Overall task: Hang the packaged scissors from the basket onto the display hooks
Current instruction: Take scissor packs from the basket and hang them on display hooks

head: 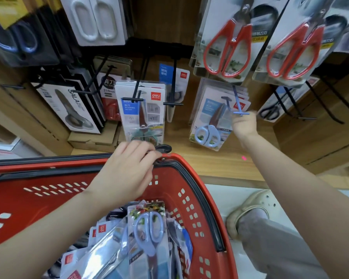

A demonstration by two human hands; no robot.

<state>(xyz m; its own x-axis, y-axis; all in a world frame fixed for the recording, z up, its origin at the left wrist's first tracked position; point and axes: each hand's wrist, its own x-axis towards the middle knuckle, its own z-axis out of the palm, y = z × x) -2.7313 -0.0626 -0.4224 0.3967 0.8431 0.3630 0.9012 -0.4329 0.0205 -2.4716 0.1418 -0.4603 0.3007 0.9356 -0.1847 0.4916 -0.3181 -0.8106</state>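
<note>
Head view: packaged scissors (pixel 148 232) with pale blue handles lie face up on top of a loose heap of similar blister packs inside a red basket (pixel 210 208), waiting to go up on the display. A person's left hand (pixel 127 174) reaches over the heap to the basket's far rim, its grip curled over the edge where the black handle pivots, probably to steady the basket against the shelving. The right hand (pixel 244 124) is raised to the tip of a pale blue hook (pixel 237 101), fingers curled. Whether that grip is clenched on the hook end or on a pack cannot be told from behind. A hung stack of matching packs (pixel 208 125) fills that hook just beside the hand, which suggests this is where the basket's stock belongs. Red-handled scissors (pixel 228 43) hang on the row above, other boxed and carded scissors to the left. A wooden shelf (pixel 210 164) runs beneath the hooks. A beige clog (pixel 248 210) stands on the floor to the right of the basket.
</note>
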